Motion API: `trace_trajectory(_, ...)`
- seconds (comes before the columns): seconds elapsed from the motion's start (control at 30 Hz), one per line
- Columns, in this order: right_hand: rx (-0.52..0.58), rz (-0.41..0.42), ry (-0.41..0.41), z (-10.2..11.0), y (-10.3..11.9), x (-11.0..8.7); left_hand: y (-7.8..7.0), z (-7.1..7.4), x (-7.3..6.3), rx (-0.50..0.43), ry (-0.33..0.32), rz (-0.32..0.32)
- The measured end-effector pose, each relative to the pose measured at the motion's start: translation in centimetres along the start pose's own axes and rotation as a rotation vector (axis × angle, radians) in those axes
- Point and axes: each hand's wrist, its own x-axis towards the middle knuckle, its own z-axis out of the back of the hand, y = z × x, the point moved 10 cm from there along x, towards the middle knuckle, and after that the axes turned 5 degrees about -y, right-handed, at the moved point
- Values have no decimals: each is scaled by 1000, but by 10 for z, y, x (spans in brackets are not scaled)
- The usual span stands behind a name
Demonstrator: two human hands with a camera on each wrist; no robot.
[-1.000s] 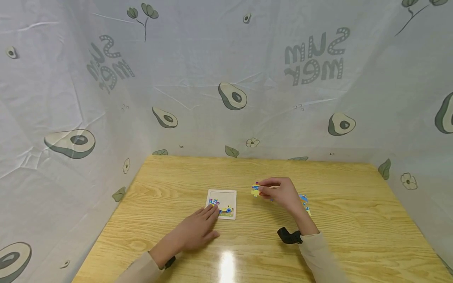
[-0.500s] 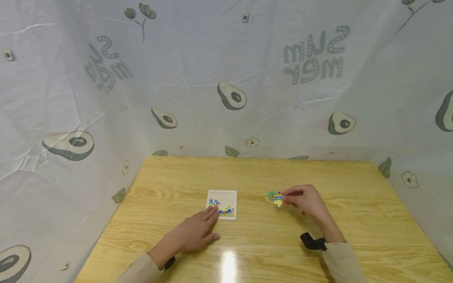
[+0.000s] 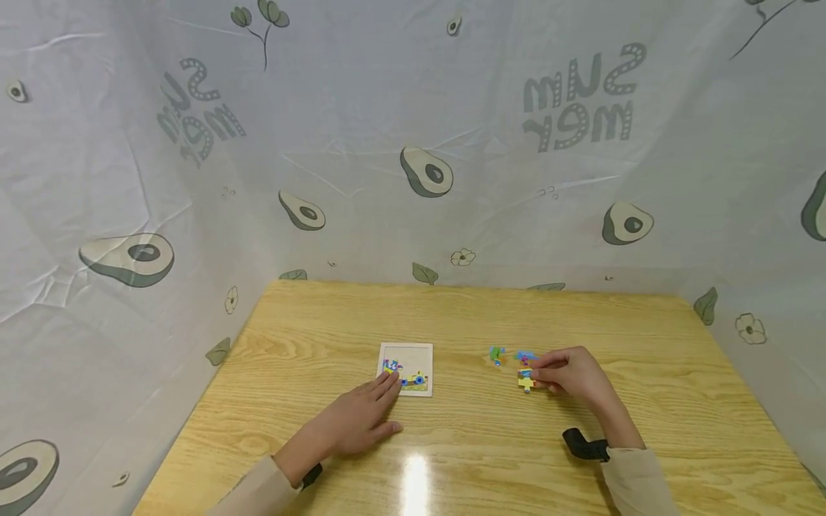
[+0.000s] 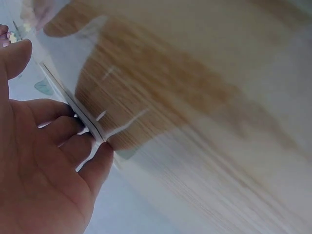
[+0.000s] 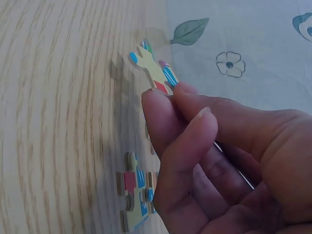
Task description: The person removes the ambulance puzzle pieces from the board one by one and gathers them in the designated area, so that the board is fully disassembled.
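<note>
A small white puzzle tray (image 3: 411, 353) lies on the table, with colourful jigsaw pieces (image 3: 416, 381) fitted along its lower part. My left hand (image 3: 355, 421) rests with extended fingers on the tray's lower left corner, partly covering those pieces. In the left wrist view its fingertips meet the tray's edge. To the right, my right hand (image 3: 574, 376) pinches a mostly yellow jigsaw piece (image 3: 526, 382) between thumb and fingers. The right wrist view shows this held jigsaw piece (image 5: 151, 70) tilted above the wood, its lower end hidden by fingertips.
A green and blue jigsaw piece (image 3: 496, 355) and a blue one (image 3: 525, 355) lie just beyond the held piece. Further loose jigsaw pieces (image 5: 134, 192) show below the right hand in its wrist view. A printed white curtain (image 3: 361, 143) surrounds the wooden table (image 3: 348, 308).
My right hand has moved right and slightly toward me, carrying the yellow jigsaw piece away from the tray. Loose pieces it hid now show. The left hand stays in place.
</note>
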Motion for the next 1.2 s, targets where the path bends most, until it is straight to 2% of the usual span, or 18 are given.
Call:
trace_trajectory(0.2,-42,9,3,0,-3,1,2,-3,0,10,4,6)
trace_trajectory(0.4,-154,68,-42,3,2,2,1,-3,0,-13,13,11)
trace_trajectory(0.53,-207,59,-57,4,5,4,1,-1,0,-6,11,15)
trace_trajectory(0.7,-239,48,-59,4,7,5,0,1,0,-7,4,10)
trace_trajectory(1.2,-296,95,-36,0,10,5,2,0,2,-21,-1,21)
